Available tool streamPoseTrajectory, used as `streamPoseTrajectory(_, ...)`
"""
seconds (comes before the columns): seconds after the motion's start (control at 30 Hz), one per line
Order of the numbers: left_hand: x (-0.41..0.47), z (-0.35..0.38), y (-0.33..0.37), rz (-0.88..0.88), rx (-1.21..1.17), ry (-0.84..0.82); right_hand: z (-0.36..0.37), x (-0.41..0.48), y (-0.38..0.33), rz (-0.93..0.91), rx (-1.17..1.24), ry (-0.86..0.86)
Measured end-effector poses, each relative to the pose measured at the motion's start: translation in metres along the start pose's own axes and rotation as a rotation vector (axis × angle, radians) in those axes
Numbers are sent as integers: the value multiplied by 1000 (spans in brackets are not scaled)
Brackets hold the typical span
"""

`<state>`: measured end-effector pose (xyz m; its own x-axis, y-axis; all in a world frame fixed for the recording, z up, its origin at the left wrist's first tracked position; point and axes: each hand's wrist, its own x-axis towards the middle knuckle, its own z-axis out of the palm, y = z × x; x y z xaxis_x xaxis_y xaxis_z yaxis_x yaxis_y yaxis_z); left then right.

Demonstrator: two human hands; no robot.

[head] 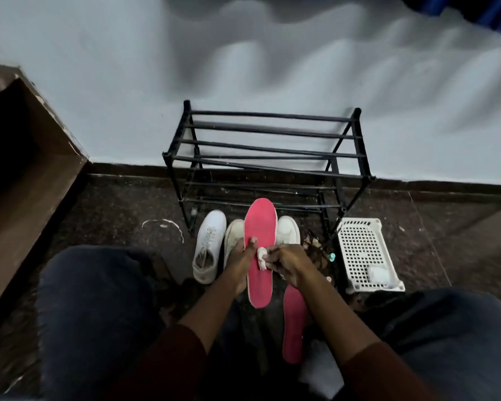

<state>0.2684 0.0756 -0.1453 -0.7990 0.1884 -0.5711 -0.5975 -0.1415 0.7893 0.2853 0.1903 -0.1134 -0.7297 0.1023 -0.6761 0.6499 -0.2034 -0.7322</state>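
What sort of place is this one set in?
Likely a home entryway: a shoe rack against the wall, white shoes on the floor before it, and a pink insole.

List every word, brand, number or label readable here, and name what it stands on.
None can be read. The pink insole held in the left hand, the white wad pinched by the right hand, the second insole, the white shoes, the basket, the rack and the cardboard box show no legible print.
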Motion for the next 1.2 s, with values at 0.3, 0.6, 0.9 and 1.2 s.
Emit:
streamPoseTrajectory(0.3, 20, -20, -123, -454, 222, 89, -30, 57, 146, 294, -149, 156)
streamPoseTrajectory(0.6, 76, -30, -228, -584, 487, 95, -50, 106, 230, 509, -177, 208)
streamPoseTrajectory(0.9, 113, -38, -277, -463, 837, 164, -55, 140, 264, 494, -379, 185)
streamPoseTrajectory(1.2, 88, -8, -278, -254, 980, 358, -89, 116, 269, 461, -450, 589)
